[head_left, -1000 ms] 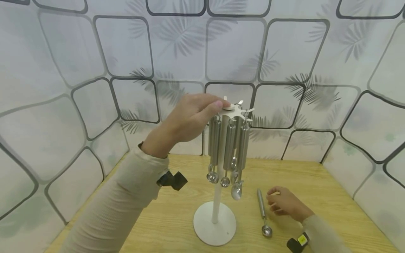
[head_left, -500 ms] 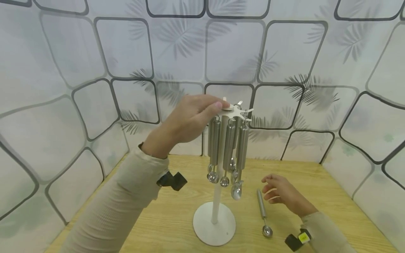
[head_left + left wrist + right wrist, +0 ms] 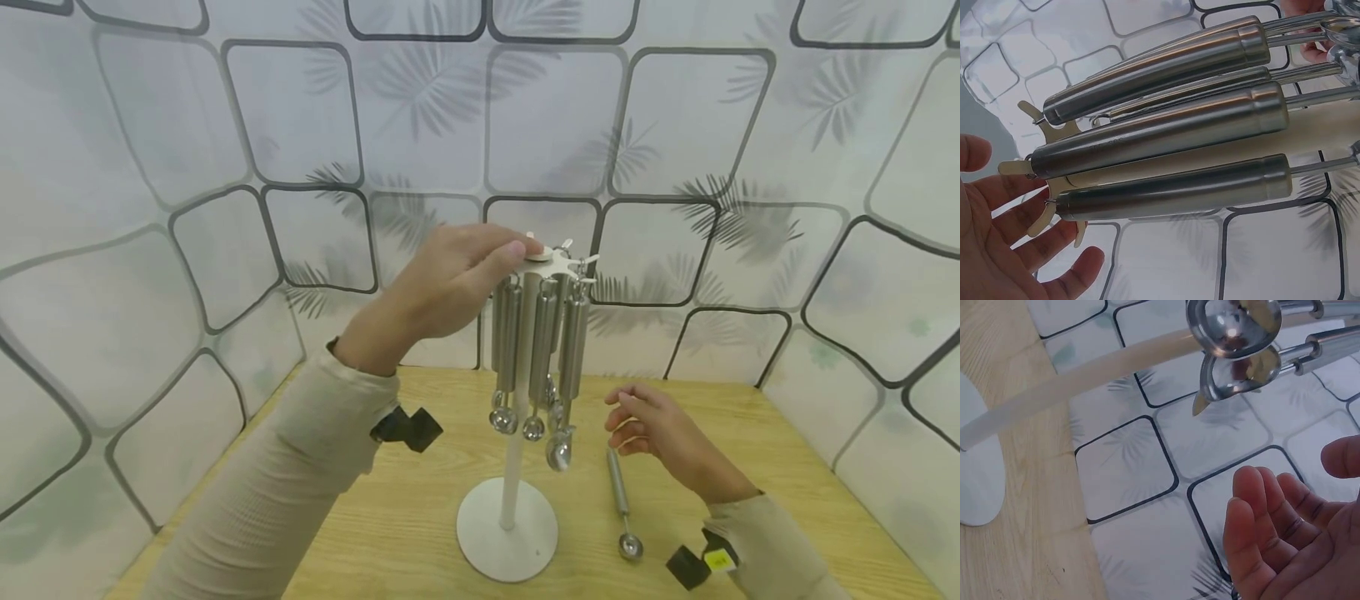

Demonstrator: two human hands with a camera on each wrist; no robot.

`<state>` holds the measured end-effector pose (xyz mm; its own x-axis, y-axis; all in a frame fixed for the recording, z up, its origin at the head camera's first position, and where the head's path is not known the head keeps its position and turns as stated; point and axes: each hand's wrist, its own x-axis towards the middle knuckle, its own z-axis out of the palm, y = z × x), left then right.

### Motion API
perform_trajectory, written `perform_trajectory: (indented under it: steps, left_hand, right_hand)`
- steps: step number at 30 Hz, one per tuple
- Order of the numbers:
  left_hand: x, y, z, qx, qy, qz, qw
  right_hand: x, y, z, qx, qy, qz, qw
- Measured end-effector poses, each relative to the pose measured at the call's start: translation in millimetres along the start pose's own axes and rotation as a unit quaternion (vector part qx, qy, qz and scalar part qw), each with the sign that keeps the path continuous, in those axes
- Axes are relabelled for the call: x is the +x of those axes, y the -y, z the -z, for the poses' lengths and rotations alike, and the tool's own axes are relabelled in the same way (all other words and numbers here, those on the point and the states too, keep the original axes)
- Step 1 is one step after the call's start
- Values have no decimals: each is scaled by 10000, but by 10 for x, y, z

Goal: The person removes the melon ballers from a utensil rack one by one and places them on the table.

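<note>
A white stand (image 3: 513,483) carries several steel-handled melon ballers (image 3: 540,350), hanging by rings from its star-shaped top (image 3: 553,265). My left hand (image 3: 453,279) rests its fingers on the knob of that top; in the left wrist view, the fingers of this hand (image 3: 1004,250) spread behind the hooks. Right of the stand, my right hand (image 3: 663,429) is raised above the table with bent, relaxed fingers and nothing in it. Below it lies a loose melon baller (image 3: 618,487), handle pointing away. In the right wrist view, two shiny scoop bowls (image 3: 1235,328) hang close to the right hand (image 3: 1291,544).
The stand's round white base (image 3: 480,550) sits on a light wooden table (image 3: 405,517). Patterned cloth walls (image 3: 420,108) rise behind and at both sides. Each sleeve bears a small black camera mount (image 3: 408,429).
My right hand has risen and moved forward and slightly left, from beside the loose melon baller to beyond its handle end. My left hand stays on the stand's top.
</note>
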<state>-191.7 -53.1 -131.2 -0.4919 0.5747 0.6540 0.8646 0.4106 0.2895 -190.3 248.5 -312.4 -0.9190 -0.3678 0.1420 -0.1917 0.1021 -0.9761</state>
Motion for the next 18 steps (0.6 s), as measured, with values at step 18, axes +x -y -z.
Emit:
perform_trajectory:
  steps: [18]
  left_hand:
    - [-11, 5, -9, -98, -80, 51, 9999]
  right_hand:
    - [26, 288, -194, 605, 924, 1315, 9851]
